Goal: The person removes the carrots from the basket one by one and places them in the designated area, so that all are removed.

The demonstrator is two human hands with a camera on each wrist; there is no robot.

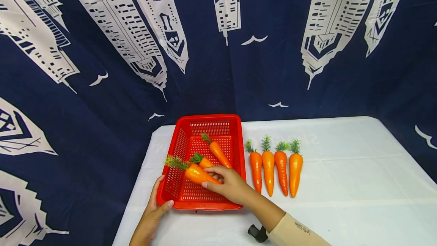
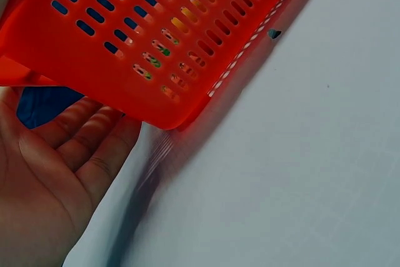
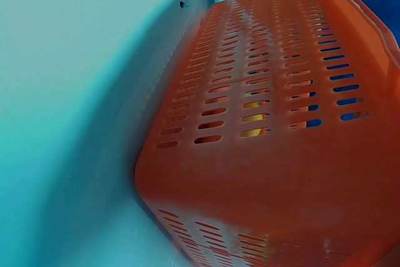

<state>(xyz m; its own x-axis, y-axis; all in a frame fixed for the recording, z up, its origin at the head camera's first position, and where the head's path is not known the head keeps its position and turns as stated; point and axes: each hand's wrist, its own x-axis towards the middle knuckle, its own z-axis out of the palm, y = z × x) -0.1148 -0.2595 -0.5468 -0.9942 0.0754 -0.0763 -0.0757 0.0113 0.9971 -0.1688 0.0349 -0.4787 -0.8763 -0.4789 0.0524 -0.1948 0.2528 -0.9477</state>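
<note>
A red plastic basket with slotted walls stands on the white table. At its near left corner my left hand grips the rim, thumb on top and fingers along the outer side; the left wrist view shows the fingers against the wall. Over the basket, my right hand pinches an orange toy carrot near its tip, its leafy top pointing left past the rim. Inside lie another carrot and one with dark green leaves, partly hidden by the right hand and the held carrot.
Right of the basket, several carrots lie in a row, leaves toward the back. A black device shows beside the right wrist. Behind the white table hangs a navy cloth printed with white buildings.
</note>
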